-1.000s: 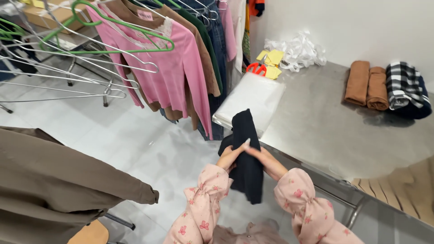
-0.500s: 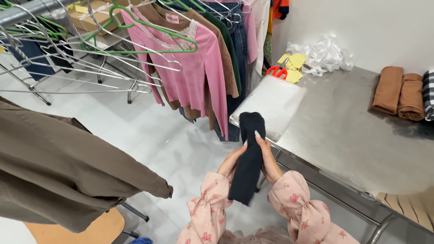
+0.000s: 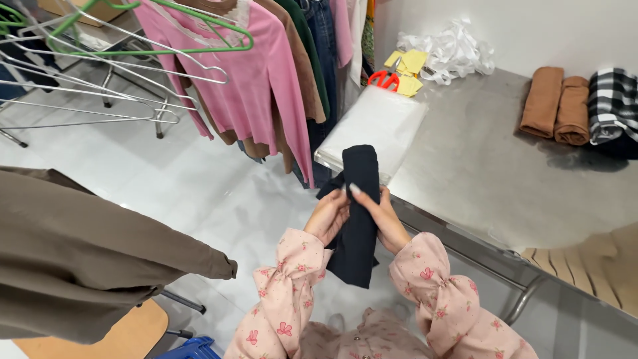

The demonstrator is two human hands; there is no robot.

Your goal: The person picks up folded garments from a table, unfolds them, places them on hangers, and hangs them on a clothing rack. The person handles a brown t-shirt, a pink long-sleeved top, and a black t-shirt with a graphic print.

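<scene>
A dark navy garment (image 3: 359,199), folded into a long narrow strip, hangs upright between my two hands in front of the steel table's edge. My left hand (image 3: 327,216) grips its left side and my right hand (image 3: 381,216) wraps its right side, thumb on the front. Both arms wear pink flowered sleeves. The strip's lower end dangles below my wrists.
A steel table (image 3: 485,173) carries a clear plastic bag (image 3: 375,126), red scissors (image 3: 383,79), yellow tags, white ribbon, two rolled brown garments (image 3: 555,106) and a checked one (image 3: 613,100). A rack of hanging clothes with a pink sweater (image 3: 256,80) stands at left. A brown garment (image 3: 80,259) hangs near.
The dark garment has been folded narrower, from a wide hanging piece into a slim strip. My hands rose and closed around its middle.
</scene>
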